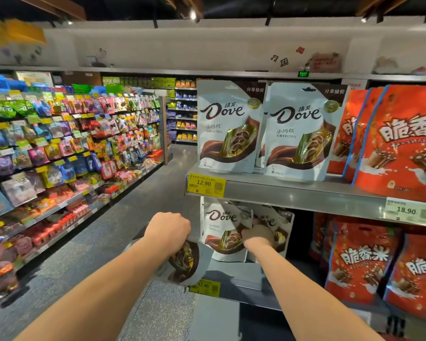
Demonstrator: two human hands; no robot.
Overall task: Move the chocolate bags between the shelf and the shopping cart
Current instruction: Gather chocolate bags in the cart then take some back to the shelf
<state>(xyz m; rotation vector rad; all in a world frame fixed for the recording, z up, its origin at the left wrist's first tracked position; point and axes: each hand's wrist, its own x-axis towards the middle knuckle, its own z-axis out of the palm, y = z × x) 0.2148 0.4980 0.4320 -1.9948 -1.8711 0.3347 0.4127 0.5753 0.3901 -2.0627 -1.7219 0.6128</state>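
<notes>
Two white Dove chocolate bags (pixel 228 126) (pixel 298 134) stand upright on the upper metal shelf (pixel 293 195). On the lower shelf (pixel 234 271) stands another Dove bag (pixel 221 227), with a second one (pixel 278 225) to its right. My left hand (pixel 169 228) grips the top of a Dove bag (pixel 186 263) that hangs in the air just left of the lower shelf. My right hand (pixel 258 236) reaches into the lower shelf and grips the right-hand bag there. No shopping cart is in view.
Red-orange snack bags (pixel 399 143) fill the shelf to the right on both levels (pixel 362 262). Yellow price tags (pixel 206 185) sit on the shelf edges. A long candy shelf (pixel 59 153) lines the left side of the grey aisle floor (pixel 123 230).
</notes>
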